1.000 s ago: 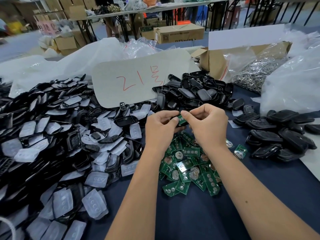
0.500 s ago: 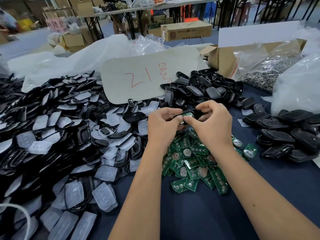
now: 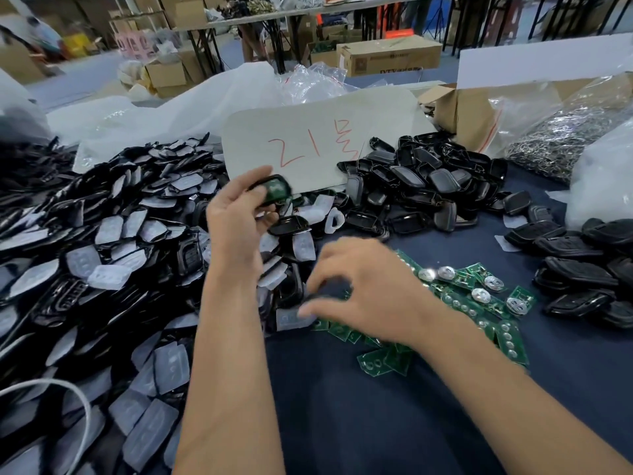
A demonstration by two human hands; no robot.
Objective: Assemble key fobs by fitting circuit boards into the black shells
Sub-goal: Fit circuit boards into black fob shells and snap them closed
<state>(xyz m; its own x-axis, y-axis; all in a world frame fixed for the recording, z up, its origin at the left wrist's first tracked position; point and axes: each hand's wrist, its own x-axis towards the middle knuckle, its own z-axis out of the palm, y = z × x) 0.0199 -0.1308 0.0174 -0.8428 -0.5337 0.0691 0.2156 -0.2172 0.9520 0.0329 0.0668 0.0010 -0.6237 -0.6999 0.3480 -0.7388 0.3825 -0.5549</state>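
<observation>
My left hand point(image 3: 236, 221) holds up a black shell with a green circuit board point(image 3: 274, 192) seated in it, in front of the white card. My right hand point(image 3: 366, 293) is blurred and low over the near edge of the shell pile, fingers curled downward beside a black shell point(image 3: 322, 296) and a clear button pad point(image 3: 291, 318); whether it grips anything is unclear. Loose green circuit boards point(image 3: 479, 296) lie on the dark blue cloth under and right of that hand. A big heap of black shells and clear pads point(image 3: 102, 255) fills the left.
A white card with red writing point(image 3: 318, 145) leans at the back centre. Behind it sit more black shells point(image 3: 424, 180), and black covers point(image 3: 582, 262) lie at the right. A cardboard box point(image 3: 462, 111) and a bag of metal rings point(image 3: 561, 142) stand at the back right. A white cable point(image 3: 78, 402) curves at the lower left.
The hands have parted. My left hand lifted the shell with the board up and left, while my right hand dropped down toward the pile edge and the boards.
</observation>
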